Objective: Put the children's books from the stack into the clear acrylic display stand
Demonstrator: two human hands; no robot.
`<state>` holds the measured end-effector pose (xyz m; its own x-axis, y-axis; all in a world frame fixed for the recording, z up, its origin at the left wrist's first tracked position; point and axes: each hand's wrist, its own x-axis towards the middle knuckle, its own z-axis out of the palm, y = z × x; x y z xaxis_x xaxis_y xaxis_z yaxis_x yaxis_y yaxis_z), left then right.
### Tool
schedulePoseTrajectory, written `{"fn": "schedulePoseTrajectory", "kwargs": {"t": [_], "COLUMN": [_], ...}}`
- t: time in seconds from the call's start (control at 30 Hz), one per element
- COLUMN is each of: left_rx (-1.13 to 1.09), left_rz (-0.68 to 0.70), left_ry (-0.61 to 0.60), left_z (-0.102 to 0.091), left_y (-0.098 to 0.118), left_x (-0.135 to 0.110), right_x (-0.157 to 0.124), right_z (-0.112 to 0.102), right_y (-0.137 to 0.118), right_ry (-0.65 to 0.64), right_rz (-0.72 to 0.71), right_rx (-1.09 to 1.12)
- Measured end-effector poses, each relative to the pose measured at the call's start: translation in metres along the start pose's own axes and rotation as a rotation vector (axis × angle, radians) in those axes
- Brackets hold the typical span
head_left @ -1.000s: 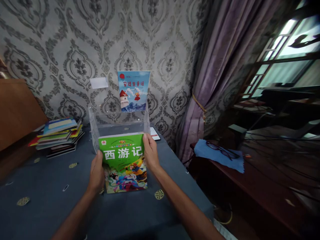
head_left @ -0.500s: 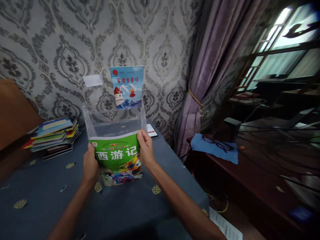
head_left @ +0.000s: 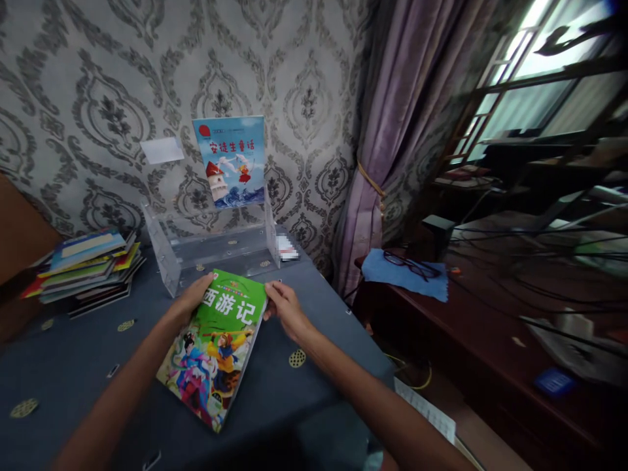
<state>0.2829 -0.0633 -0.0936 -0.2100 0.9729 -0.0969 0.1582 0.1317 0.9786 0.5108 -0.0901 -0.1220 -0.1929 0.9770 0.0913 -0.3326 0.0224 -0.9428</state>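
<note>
The work in hand looks like handling the green book (head_left: pixel 216 347) just in front of the clear stand (head_left: pixel 160 252), which stands at the far edge of the surface (head_left: pixel 73 373) against the wall. The book is skewed, with its top edge near the stand's open front and its lower corner pointing toward the near edge. Whether it rests on the surface I cannot tell.

The left hand (head_left: pixel 192 301) grips the top left corner, fingers curled over the edge. The right hand (head_left: pixel 285 311) touches the top right corner with its fingertips; a real pinch cannot be made out.

A blue book (head_left: pixel 230 160) stands upright in the stand, and a stack of books (head_left: pixel 83 265) lies at the far left. Squaring the green book would likely call for a firmer right-hand hold.
</note>
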Motion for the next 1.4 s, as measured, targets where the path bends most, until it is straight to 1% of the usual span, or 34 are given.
{"fn": "schedulePoseTrajectory", "kwargs": {"t": [0.1, 0.17, 0.27, 0.37, 0.43, 0.5, 0.57, 0.63, 0.7, 0.8, 0.9, 1.0, 1.1, 1.27, 1.4], "left_rx": [0.207, 0.369, 0.609, 0.728, 0.766, 0.789, 0.804, 0.823, 0.863, 0.963, 1.080, 1.142, 1.144, 1.177, 1.157], "left_rz": [0.098, 0.193, 0.355, 0.502, 0.551, 0.596, 0.622, 0.623, 0.619, 0.626, 0.648, 0.709, 0.758, 0.768, 0.851], "left_ry": [0.033, 0.053, 0.001, -0.034, -0.069, -0.111, -0.135, -0.133, -0.123, -0.106, -0.101, -0.142, -0.193, -0.214, -0.260], "left_z": [0.006, 0.008, 0.008, 0.009, 0.012, 0.016, 0.020, 0.023, 0.024, 0.023, 0.024, 0.026, 0.029, 0.032, 0.033], "left_y": [-0.021, -0.031, -0.042, -0.050, -0.054, -0.058, -0.062, -0.065, -0.067, -0.067, -0.064, -0.060, -0.058, -0.056, -0.056], "left_x": [0.005, 0.007, 0.009, 0.009, 0.008, 0.007, 0.005, 0.005, 0.005, 0.004, 0.000, -0.007, -0.012, -0.013, -0.013], "right_x": [0.005, 0.011, 0.016, 0.011, 0.003, -0.006, -0.014, -0.019, -0.022, -0.023, -0.022, -0.023, -0.024, -0.024, -0.026], "right_z": [-0.022, -0.032, -0.040, -0.041, -0.038, -0.033, -0.026, -0.019, -0.014, -0.011, -0.011, -0.012, -0.013, -0.016, -0.020], "right_y": [0.019, 0.028, 0.033, 0.031, 0.027, 0.024, 0.022, 0.021, 0.021, 0.021, 0.021, 0.022, 0.022, 0.022, 0.022], "right_ry": [0.027, 0.051, 0.091, 0.121, 0.116, 0.072, -0.012, -0.105, -0.174, -0.216, -0.211, -0.200, -0.202, -0.202, -0.168], "right_rz": [-0.023, -0.046, -0.075, -0.139, -0.233, -0.350, -0.437, -0.483, -0.488, -0.464, -0.464, -0.481, -0.485, -0.500, -0.496], "right_rx": [-0.202, -0.317, -0.430, -0.564, -0.770, -1.006, -1.144, -1.204, -1.268, -1.376, -1.446, -1.470, -1.469, -1.447, -1.455]}}
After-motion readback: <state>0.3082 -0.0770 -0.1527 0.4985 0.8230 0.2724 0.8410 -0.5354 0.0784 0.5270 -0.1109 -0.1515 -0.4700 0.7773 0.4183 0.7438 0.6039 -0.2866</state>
